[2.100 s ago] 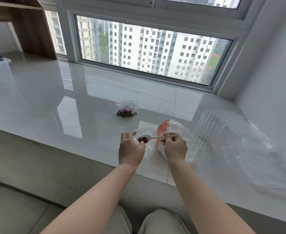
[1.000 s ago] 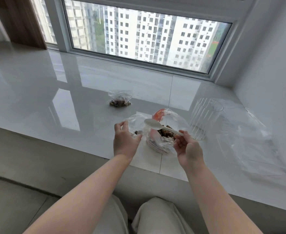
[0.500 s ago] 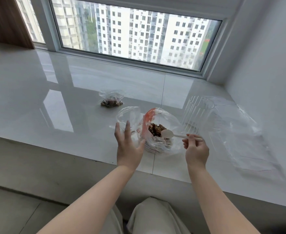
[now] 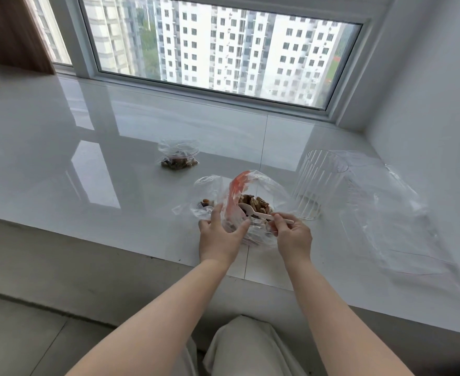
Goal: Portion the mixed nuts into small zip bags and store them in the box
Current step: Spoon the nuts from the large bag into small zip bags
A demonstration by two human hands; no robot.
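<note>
Nuts [image 4: 256, 202] sit in a big clear bag with a red strip [image 4: 253, 194] near the front edge of the shiny white bench [image 4: 115, 147]. We pinch a white plastic spoon [image 4: 258, 212] in our right hand [image 4: 293, 238], with fingers curled round its handle. The spoon's bowl is inside the big bag, on the nuts. Our left hand [image 4: 220, 236] has its fingers straight and spread, and it presses on the near left side of the big bag. Just left of that bag is a small zip bag [image 4: 205, 196] with a few nuts in it, right by our left fingertips. Farther back lies another small bag of nuts [image 4: 179, 156]. To the right stands a clear ribbed cup [image 4: 315, 183], and past it lies a pile of clear plastic [image 4: 386, 213].
</note>
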